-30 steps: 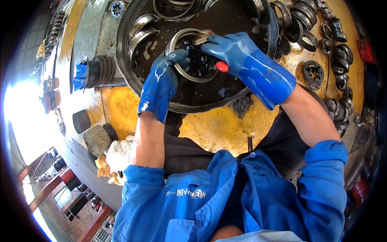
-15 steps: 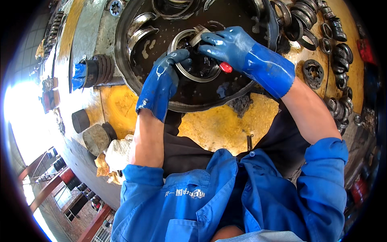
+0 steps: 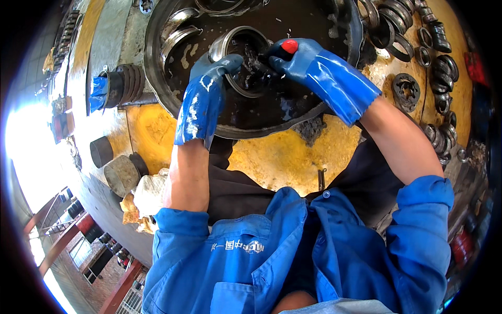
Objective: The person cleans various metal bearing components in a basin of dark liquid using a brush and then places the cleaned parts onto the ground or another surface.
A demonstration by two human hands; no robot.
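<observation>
My left hand (image 3: 212, 70), in a blue rubber glove, grips the near left rim of a shiny metal ring (image 3: 218, 46). The ring is tilted over a round dark basin (image 3: 157, 86) of murky liquid. My right hand (image 3: 295, 60), gloved alike, is closed round a red-handled tool (image 3: 289, 46) that looks like a brush. Its red end sticks up above the fist. The working end points toward the ring's opening, where dark, wet matter hides its shape. More metal rings (image 3: 180, 39) lie in the basin at the left.
Loose metal rings (image 3: 397, 21) are heaped right of the basin, with a toothed disc (image 3: 406, 92) nearer me. On the left stand a ribbed cylinder (image 3: 128, 86) and several short round blocks (image 3: 123, 178). A yellow surface (image 3: 293, 162) shows between my knees and the basin.
My right hand has turned the tool over: its red end was low and now points up. The ring has tipped and shifted slightly left, with my left hand still gripping it.
</observation>
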